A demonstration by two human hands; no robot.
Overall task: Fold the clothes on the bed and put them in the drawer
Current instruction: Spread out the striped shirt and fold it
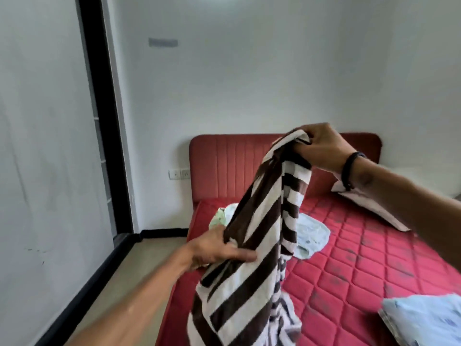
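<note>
A brown and white striped garment (252, 270) hangs in the air over the red quilted mattress (361, 265). My right hand (321, 148) pinches its top end high up, in front of the headboard. My left hand (219, 248) grips the garment's left edge lower down, thumb on the cloth. Its lower part trails down to the mattress near the bottom of the view. A light blue garment (311, 236) lies crumpled on the bed behind it. A folded light blue piece (424, 318) sits at the bottom right.
A red padded headboard (224, 166) stands against the white wall. A pale pillow (369, 206) lies at the right under my forearm. A greenish cloth (220, 216) sits near the bed's far left corner. Floor runs along the bed's left side, beside a black door frame (104, 116).
</note>
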